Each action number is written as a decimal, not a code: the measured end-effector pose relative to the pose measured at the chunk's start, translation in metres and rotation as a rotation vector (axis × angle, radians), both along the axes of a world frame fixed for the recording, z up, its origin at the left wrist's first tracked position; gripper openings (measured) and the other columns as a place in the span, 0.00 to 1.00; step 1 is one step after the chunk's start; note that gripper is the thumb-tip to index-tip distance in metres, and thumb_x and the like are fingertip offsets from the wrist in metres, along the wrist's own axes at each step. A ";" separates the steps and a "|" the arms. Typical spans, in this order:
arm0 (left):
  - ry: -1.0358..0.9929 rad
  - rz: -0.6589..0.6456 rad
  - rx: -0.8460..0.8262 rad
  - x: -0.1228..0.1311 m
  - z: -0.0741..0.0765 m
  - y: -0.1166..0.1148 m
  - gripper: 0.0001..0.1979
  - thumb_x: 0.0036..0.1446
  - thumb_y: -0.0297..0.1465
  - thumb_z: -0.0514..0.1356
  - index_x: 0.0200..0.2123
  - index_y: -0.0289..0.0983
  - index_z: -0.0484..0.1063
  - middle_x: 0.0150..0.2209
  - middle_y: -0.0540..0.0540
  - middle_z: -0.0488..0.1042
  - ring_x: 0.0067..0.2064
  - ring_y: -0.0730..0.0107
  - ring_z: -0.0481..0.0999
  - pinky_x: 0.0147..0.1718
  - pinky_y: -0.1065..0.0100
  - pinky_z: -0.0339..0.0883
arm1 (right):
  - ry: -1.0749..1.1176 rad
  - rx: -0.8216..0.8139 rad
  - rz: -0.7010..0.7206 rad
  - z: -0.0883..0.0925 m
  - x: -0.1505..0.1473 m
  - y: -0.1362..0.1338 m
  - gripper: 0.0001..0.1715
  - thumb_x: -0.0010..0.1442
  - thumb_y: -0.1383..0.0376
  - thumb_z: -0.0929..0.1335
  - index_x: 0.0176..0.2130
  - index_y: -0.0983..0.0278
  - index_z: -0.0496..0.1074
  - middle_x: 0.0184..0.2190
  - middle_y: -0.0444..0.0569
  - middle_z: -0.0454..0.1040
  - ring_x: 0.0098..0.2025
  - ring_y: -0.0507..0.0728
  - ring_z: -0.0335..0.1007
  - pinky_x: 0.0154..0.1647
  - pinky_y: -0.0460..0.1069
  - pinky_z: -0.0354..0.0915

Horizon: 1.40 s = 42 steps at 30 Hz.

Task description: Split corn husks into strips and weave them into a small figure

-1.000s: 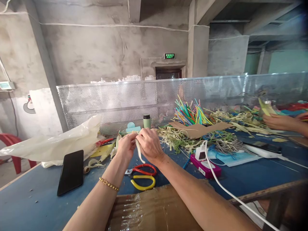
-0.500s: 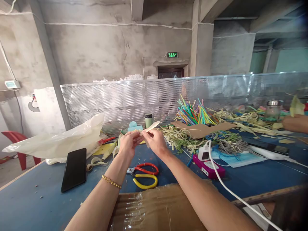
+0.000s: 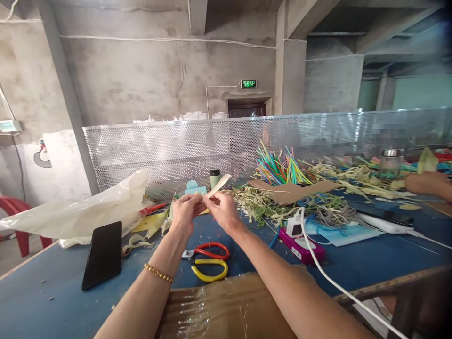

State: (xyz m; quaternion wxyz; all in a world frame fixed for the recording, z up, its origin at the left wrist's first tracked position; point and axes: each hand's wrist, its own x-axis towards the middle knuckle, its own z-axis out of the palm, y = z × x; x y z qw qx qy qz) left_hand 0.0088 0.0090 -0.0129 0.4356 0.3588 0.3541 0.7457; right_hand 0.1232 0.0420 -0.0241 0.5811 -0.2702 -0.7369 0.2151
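Note:
My left hand and my right hand meet above the blue table, both pinching a pale cream strip whose free end sticks up and to the right. A gold bead bracelet sits on my left wrist. Below the hands lie scissors with one red and one yellow handle. A pile of pale and green strips spreads just right of my hands.
A black phone lies at left beside a cream plastic bag. Coloured sticks, a cardboard sheet, a magenta box with a white cable, a perforated metal screen and another person's hand are around. Taped cardboard lies in front.
The strip hung down from my hands a second ago; now its free end points up and right. My hands have risen slightly. The other person's hand at right has drawn back.

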 end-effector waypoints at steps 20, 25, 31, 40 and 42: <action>-0.056 -0.046 0.072 -0.003 -0.009 0.011 0.14 0.32 0.29 0.72 0.22 0.33 0.71 0.22 0.49 0.73 0.25 0.75 0.70 0.27 0.72 0.63 | -0.272 -0.030 -0.223 -0.005 -0.004 -0.005 0.15 0.58 0.63 0.66 0.22 0.65 0.73 0.19 0.47 0.71 0.23 0.52 0.64 0.24 0.46 0.51; 0.046 0.035 0.156 0.007 -0.010 0.010 0.14 0.33 0.32 0.72 0.23 0.33 0.73 0.24 0.48 0.74 0.27 0.73 0.71 0.32 0.69 0.64 | 0.105 -0.480 0.075 -0.004 -0.008 -0.001 0.09 0.54 0.65 0.67 0.24 0.65 0.72 0.16 0.42 0.66 0.15 0.48 0.57 0.15 0.44 0.50; 0.098 0.085 0.181 0.009 -0.009 0.009 0.14 0.35 0.34 0.71 0.23 0.33 0.72 0.22 0.49 0.72 0.26 0.73 0.70 0.29 0.69 0.62 | 0.281 -0.673 0.300 0.000 -0.006 -0.008 0.02 0.49 0.69 0.69 0.27 0.66 0.71 0.18 0.40 0.66 0.14 0.47 0.58 0.11 0.43 0.52; 0.124 0.079 0.192 0.011 -0.006 0.002 0.12 0.38 0.33 0.70 0.25 0.33 0.74 0.24 0.49 0.73 0.25 0.77 0.69 0.25 0.73 0.62 | 0.451 -0.805 0.768 -0.001 -0.001 -0.002 0.17 0.43 0.66 0.77 0.35 0.67 0.74 0.22 0.39 0.67 0.18 0.43 0.57 0.14 0.40 0.50; 0.093 0.044 0.167 0.010 -0.005 0.001 0.13 0.37 0.33 0.71 0.25 0.34 0.73 0.24 0.49 0.73 0.24 0.76 0.69 0.24 0.72 0.63 | 0.460 -0.793 0.812 -0.002 -0.001 0.000 0.18 0.43 0.66 0.77 0.36 0.66 0.74 0.23 0.39 0.67 0.18 0.42 0.56 0.14 0.40 0.50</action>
